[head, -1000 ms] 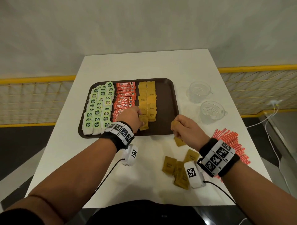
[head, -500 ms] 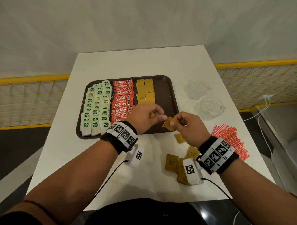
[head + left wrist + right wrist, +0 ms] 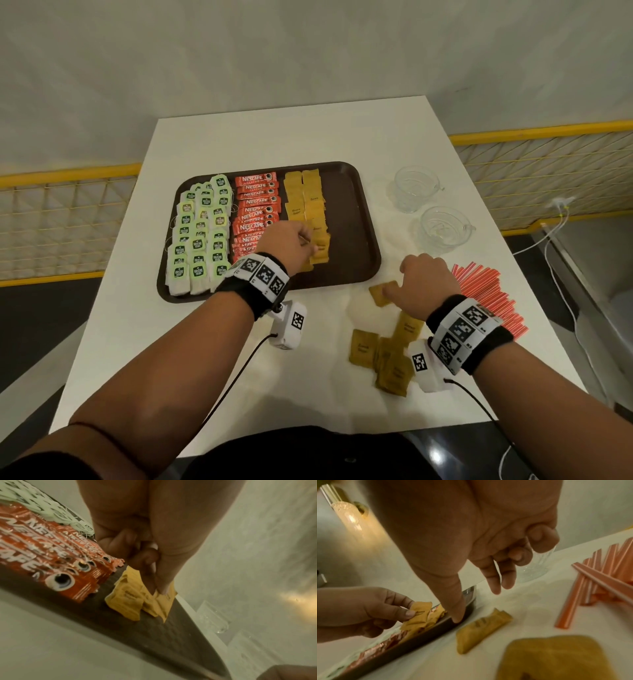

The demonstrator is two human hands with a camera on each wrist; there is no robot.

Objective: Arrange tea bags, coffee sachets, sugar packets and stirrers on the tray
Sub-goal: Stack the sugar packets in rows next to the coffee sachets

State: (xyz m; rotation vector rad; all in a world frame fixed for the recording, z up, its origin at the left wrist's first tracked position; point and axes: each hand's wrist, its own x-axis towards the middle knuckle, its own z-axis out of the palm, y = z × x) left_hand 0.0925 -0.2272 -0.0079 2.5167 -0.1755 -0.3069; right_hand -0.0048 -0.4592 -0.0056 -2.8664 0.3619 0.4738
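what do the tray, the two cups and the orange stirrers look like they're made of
Tray: probably moulded plastic, dark brown, matte, with a rounded raised rim.
Two cups: clear glass or hard clear plastic; see-through with bright glints, so I can't tell which.
Stirrers: likely thin plastic, orange, smooth, with a pale stripe in the right wrist view.

L hand (image 3: 286, 241) reaches fwd, thumb + index pinching a sugar packet (image 3: 419, 613) at the fingertips. R hand (image 3: 423, 282) hovers palm-down, fingers loosely spread, thumb pointing down, holding nothing.
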